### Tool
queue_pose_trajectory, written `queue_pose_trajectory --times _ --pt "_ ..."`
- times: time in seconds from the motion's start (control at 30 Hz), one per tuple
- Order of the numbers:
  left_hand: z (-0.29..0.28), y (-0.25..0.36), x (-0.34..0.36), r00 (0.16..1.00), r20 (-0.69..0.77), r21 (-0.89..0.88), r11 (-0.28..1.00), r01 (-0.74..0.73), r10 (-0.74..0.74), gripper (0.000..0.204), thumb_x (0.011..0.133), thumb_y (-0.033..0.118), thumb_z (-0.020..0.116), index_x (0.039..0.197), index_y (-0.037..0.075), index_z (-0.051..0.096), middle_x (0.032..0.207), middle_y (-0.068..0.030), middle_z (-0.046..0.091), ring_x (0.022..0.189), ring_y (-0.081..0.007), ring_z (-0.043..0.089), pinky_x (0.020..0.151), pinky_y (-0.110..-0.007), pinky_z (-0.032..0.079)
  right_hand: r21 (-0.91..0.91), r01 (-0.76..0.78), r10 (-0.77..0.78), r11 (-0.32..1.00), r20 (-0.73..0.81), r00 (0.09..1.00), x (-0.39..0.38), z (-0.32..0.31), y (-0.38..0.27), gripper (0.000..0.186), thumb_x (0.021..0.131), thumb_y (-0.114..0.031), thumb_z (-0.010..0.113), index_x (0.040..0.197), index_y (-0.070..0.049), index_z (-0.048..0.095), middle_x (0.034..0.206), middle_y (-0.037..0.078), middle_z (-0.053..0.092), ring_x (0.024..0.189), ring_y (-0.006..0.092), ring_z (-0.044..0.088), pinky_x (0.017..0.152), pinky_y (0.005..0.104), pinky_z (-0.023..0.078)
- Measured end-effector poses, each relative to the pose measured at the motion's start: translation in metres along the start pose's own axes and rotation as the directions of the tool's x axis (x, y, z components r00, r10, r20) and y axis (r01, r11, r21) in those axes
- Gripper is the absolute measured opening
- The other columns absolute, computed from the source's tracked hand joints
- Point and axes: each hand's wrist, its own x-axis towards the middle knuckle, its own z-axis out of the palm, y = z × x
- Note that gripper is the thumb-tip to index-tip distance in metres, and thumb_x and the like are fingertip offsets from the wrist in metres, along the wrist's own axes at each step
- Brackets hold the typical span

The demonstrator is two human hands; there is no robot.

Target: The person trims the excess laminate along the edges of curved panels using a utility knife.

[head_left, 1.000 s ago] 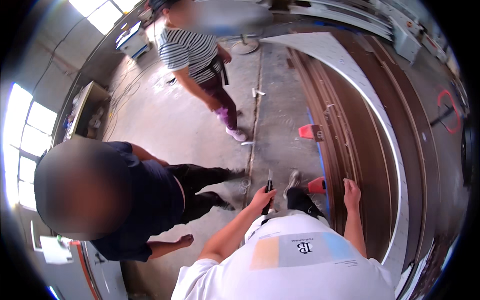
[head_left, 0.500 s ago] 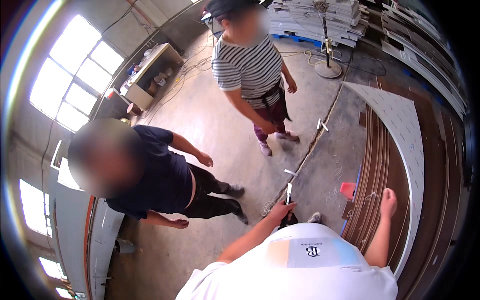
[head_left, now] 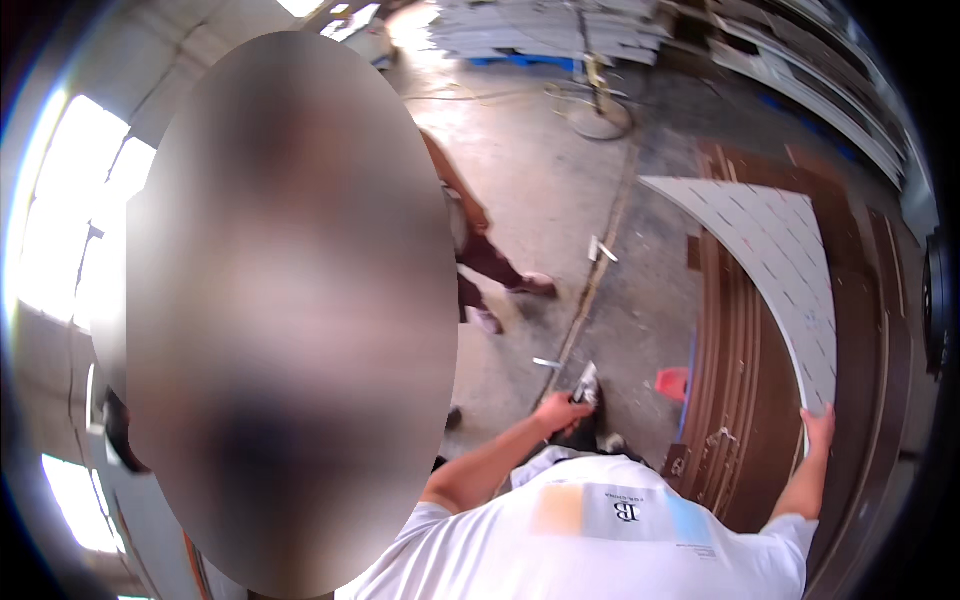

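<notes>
My left hand (head_left: 563, 412) is closed round a slim tool (head_left: 583, 386) with a dark handle and a pale, blade-like end, held low in front of my body. Motion blur and the shoe behind it hide the tool's exact kind. My right hand (head_left: 818, 428) grips the near, narrow end of a thin white sheet (head_left: 775, 225) with a curved inner edge and rows of small printed marks. The sheet lies on a stack of long brown boards (head_left: 735, 330) at my right.
A large blurred shape covers the left side, close to me. Behind it a person in dark red trousers (head_left: 490, 258) stands. White scraps (head_left: 601, 249) lie by a floor crack. A red object (head_left: 671, 382) sits beside the boards. Farther back are a round-based stand (head_left: 600, 118) and stacked panels (head_left: 560, 30).
My right hand has come down onto the white sheet's near end. The left hand keeps the tool. My view has shifted, and a blurred shape now fills much of the left side.
</notes>
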Motion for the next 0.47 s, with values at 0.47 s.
queue_pose_trajectory --times 0.47 --pt "0.102 0.212 0.201 0.916 0.210 -0.281 0.918 -0.280 0.343 0.038 0.095 0.026 0.075 0.127 0.009 0.064 0.111 -0.0060 0.068 0.102 -0.0127 0.062 0.082 -0.041 0.056 0.045 -0.068 0.061 0.997 0.142 0.988 0.007 -0.043 -0.046 0.109 0.062 -0.029 0.097 0.152 -0.012 0.038 0.149 0.017 0.055 0.132 0.0404 0.057 0.109 0.0473 0.049"
